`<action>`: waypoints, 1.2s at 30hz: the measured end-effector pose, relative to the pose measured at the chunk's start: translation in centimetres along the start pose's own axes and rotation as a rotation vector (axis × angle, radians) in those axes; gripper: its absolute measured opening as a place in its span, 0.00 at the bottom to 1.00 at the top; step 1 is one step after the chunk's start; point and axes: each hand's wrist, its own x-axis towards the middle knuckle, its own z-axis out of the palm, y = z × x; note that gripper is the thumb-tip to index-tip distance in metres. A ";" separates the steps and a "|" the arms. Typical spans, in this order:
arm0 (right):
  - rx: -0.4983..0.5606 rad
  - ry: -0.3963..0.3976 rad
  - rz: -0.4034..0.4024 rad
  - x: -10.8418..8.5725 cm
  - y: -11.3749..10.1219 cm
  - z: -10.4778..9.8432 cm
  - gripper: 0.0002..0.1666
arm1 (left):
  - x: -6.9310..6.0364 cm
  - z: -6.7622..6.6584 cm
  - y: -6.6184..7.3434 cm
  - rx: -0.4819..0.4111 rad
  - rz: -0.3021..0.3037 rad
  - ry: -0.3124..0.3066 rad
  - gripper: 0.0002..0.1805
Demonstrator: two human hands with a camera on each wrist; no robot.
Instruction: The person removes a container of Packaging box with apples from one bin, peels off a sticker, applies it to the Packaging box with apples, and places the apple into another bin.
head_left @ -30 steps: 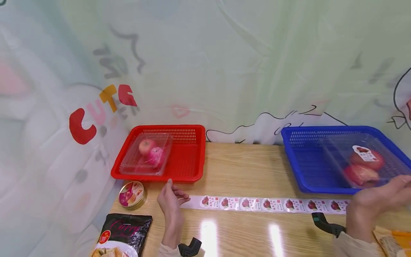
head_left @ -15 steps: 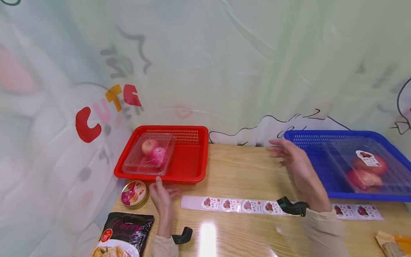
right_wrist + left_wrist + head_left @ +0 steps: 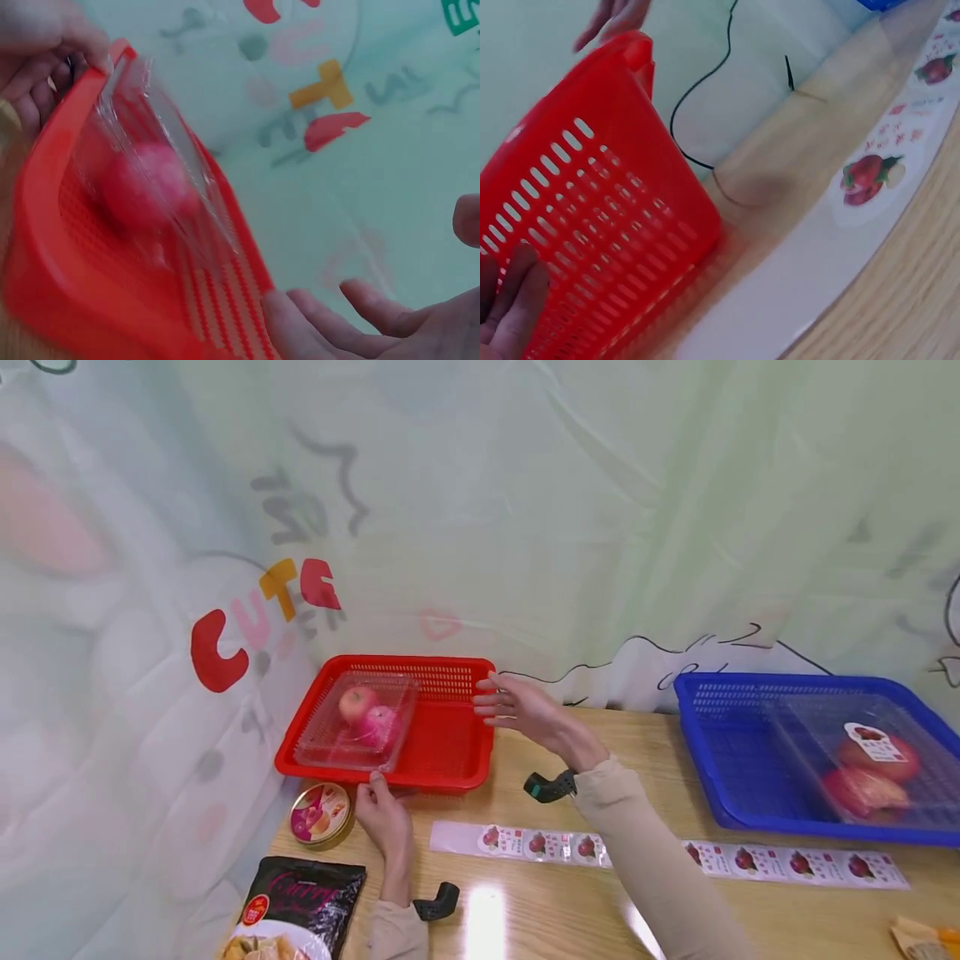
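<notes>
The red plastic basket [image 3: 453,747] stands at the left, with a clear lidded container [image 3: 318,745] in its left part. Inside the container are apples [image 3: 357,702], one in pink wrapping. At the basket's front rim is my left hand [image 3: 386,820]; its thumb lies over the rim and its fingers curl beneath it against the slotted outer wall, as the right wrist view shows. My right hand [image 3: 527,710] holds nothing. Its fingers stretch toward the basket's right rim, straight and slightly spread; whether they touch it I cannot tell.
A label strip [image 3: 459,838] runs across the wooden table [image 3: 540,910], partly behind my right forearm. The blue basket [image 3: 723,777] at the right holds a labelled clear container [image 3: 795,727] of fruit. A round tin [image 3: 318,814] and a black curry packet [image 3: 307,897] are at left.
My right hand has swung left from beside the blue basket to the red basket's right side. My left hand has left the label strip's end and taken hold of the red basket's front rim.
</notes>
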 end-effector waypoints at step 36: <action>0.159 0.121 0.461 13.4 5.4 7.7 0.62 | 0.4 0.8 -2.2 0.125 0.182 0.090 0.15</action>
